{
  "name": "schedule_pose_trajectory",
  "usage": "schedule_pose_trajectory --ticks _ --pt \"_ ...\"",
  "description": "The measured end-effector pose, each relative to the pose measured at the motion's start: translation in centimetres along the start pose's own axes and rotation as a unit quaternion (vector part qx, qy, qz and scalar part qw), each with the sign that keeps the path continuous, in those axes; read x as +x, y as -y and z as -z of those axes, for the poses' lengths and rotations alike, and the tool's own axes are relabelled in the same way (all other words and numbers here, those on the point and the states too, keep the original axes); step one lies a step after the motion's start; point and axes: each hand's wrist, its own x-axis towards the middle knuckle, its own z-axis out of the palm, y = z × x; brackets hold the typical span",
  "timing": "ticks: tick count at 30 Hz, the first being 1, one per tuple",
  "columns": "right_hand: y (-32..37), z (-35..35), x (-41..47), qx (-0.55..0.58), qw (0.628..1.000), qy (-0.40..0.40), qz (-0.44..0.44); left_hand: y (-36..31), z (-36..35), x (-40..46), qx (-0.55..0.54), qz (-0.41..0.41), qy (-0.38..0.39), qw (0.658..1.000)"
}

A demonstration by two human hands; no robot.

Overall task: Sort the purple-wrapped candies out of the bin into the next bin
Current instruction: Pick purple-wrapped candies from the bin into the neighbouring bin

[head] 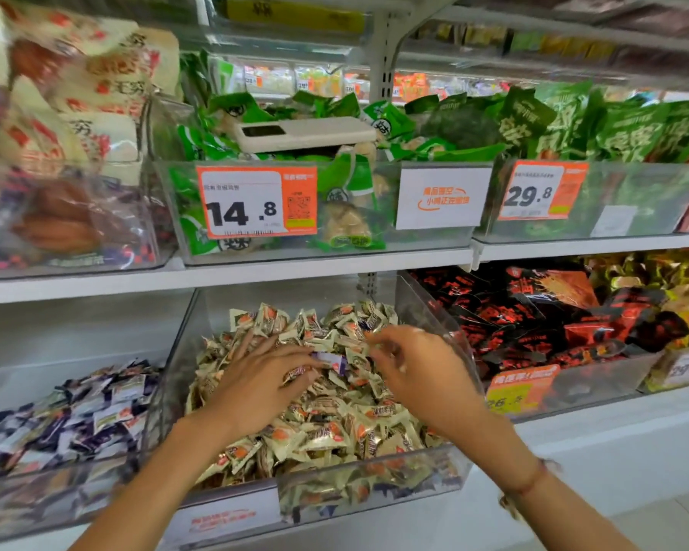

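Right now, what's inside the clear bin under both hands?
The clear bin holds a heap of beige-wrapped candies, with one purple-wrapped candy on top between left hand and right hand. Anything buried deeper is hidden.

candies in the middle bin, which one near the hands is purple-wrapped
The purple-wrapped candy lying on top of the pile between the left hand and right hand, at the left fingertips. The candies around it are beige with orange marks.
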Motion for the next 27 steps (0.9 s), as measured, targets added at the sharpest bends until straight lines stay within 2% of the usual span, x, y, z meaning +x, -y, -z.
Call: schedule_pose_trajectory --ticks 3,5,9,13,17,20,23,25,27 --pt "0.6 -4.9 3.7 0.0 0.995 0.102 -0.003 0.2 -0.4 -0.6 -0.01 0.009 -0.03 0.999" --pt "0.5 -7.0 4.8 0.003 0.99 0.14 0.0 0.0 -0.6 -0.9 -0.02 0.023 -0.062 0.998" --pt "-0.9 -6.2 4.0 0.015 0.993 0.115 -0.007 -0.1 -1.0 -1.2 -0.008 0.054 -0.109 0.992" --pt "-1.4 -2.8 2.6 0.17 0.983 0.066 -0.035 0.1 -1.4 -1.0 -0.05 0.058 -0.145 0.986" --pt "2.4 -2.5 1.9 0.359 0.926 0.083 -0.081 0.0 -1.3 -1.1 -0.116 0.039 -0.18 0.976" --pt "4.9 -4.4 2.2 0.464 0.87 0.074 -0.148 0.1 -1.1 -1.2 -0.198 0.048 -0.233 0.951" --pt "5.9 -5.3 2.2 0.522 0.824 0.109 -0.191 0.1 -0.8 -1.5 -0.338 0.063 -0.256 0.904" --pt "5.8 -4.8 2.5 0.524 0.82 0.145 -0.178 0.0 -0.6 -1.7 -0.397 0.08 -0.272 0.873" --pt "4.1 -4.2 3.8 0.473 0.859 0.12 -0.156 -0.1 -0.7 -1.7 -0.389 0.084 -0.288 0.871"
